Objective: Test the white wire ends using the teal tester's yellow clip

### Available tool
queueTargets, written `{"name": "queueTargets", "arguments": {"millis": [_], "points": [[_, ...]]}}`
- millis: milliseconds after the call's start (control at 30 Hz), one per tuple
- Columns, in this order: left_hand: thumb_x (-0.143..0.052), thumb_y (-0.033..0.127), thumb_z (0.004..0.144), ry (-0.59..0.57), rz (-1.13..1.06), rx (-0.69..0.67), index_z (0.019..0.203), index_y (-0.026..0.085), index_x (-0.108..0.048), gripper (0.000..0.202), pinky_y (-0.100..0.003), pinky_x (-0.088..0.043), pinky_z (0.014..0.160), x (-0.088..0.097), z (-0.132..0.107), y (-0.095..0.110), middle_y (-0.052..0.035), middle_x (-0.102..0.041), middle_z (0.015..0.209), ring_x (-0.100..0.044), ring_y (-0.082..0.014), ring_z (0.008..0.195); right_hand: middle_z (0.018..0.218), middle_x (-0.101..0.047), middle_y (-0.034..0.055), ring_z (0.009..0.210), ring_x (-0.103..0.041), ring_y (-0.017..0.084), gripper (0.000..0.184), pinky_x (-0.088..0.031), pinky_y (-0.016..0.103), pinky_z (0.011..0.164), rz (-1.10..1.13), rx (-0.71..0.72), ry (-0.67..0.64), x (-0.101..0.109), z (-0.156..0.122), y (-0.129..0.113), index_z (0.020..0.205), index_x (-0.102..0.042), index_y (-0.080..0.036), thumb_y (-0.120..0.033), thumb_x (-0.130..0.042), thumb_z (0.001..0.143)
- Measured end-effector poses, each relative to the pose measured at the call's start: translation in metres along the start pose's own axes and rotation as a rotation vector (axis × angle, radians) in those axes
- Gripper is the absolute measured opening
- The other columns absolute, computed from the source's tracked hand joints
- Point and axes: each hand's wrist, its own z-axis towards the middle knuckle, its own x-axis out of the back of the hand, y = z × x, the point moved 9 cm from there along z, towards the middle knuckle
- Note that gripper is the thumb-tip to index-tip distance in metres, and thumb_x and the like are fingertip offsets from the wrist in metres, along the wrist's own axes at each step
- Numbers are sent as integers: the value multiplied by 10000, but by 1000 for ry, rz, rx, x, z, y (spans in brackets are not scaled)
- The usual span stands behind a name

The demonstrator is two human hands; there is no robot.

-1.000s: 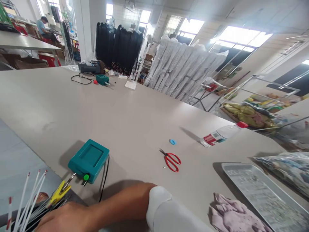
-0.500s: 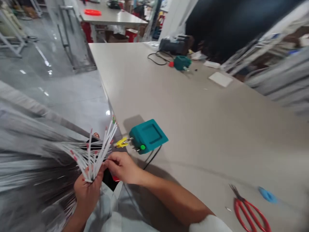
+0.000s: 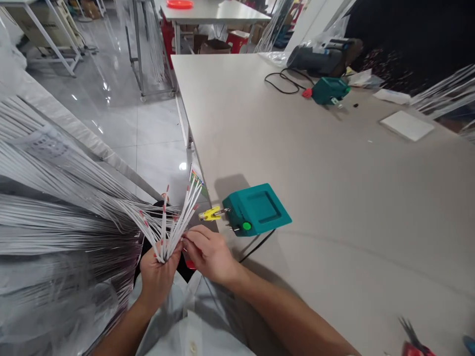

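- Landmark: teal box (image 3: 257,208), lying flat on the grey table (image 3: 334,198) near its front-left edge.
- Left hand (image 3: 158,274): below and left of the teal box, off the table edge. Fingers are closed tight around the base of a bunch of white cords (image 3: 174,225).
- The white cords have red-marked tips and fan upward from the fist, just left of the teal box. Their long lengths trail away to the far left.
- Right hand (image 3: 210,252): just below the teal box, beside the left hand. Fingers are curled together with the tips at the base of the cords; whether they pinch a single cord cannot be told.
- Yellow clip (image 3: 210,213): on a metal prong at the box's left face, pointing at the cord tips, apart from them.
- Green button (image 3: 247,226): on the box's near face.
- Black cable (image 3: 256,246): runs from under the box toward the right forearm.
- Red scissors (image 3: 417,346): well to the lower right of the box, cut off by the frame.
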Motion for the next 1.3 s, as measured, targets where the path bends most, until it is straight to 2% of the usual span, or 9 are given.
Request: {"name": "queueTargets", "arguments": {"millis": [133,233,433,533,633,867,1033,1200,1300], "points": [[-667,234,660,-177,34,-2,762,155,-706,134,-263,-487,649,-11,4,-8,-25,-680,689,-612,-184,686,795,-627,73,674,-576,138,179,-449,232,584,-289,141,-31,-1,-2,-7,817,-601,-155,-189,-427,841],[-674,241,656,-237,48,25,754,149,-703,137,-240,-463,548,-14,5,-10,-16,-637,603,-581,-164,602,703,-594,47,603,-535,126,192,-408,229,539,-250,47,-61,0,2,-2,696,-580,-163,-196,-434,816],[-681,300,654,-122,-110,116,713,132,-665,179,-191,-353,395,-11,3,-12,23,-533,478,-444,-85,420,493,-449,-45,384,-433,74,190,-354,191,384,760,-720,-272,-40,-13,48,613,-497,-165,-307,-475,739],[-664,314,681,-128,-143,131,744,137,-660,187,-178,-315,381,-9,4,-15,42,-499,465,-385,-61,402,519,-445,-55,331,-423,57,235,-343,184,342,1002,-888,-261,-53,-21,53,619,-481,-159,-374,-521,705],[-647,305,700,-152,-128,138,775,145,-665,178,-179,-312,391,-9,5,-16,46,-490,471,-372,-62,417,640,-535,-14,407,-486,68,251,-374,188,379,796,-748,-99,-34,-13,54,769,-549,-155,-396,-478,772],[-691,272,625,-208,-101,177,617,142,-619,149,-202,-327,392,-20,6,-11,59,-430,417,-370,-71,385,748,-605,55,671,-552,126,167,-431,230,592,-76,43,-25,4,4,-1,759,-583,-162,-189,-431,822],[-654,309,683,-336,-151,219,682,132,-605,183,-173,-266,340,-30,8,-26,59,-452,394,-357,-53,344,665,-586,28,579,-525,119,164,-385,227,514,-400,101,-49,9,7,-6,691,-565,-167,-188,-445,801],[-628,291,725,-300,-315,235,980,143,-618,295,-167,-302,375,-32,17,-32,11,-612,590,-387,-35,384,869,-645,73,820,-581,153,173,-457,257,736,-567,156,116,49,14,-16,948,-592,-123,-179,-470,840],[-609,266,739,-321,-359,212,1085,163,-588,362,-164,-288,379,-40,21,-24,23,-605,611,-376,-29,391,985,-628,108,943,-557,214,276,-440,344,850,-752,188,-10,53,17,-8,1081,-564,-98,-215,-497,840]]}}
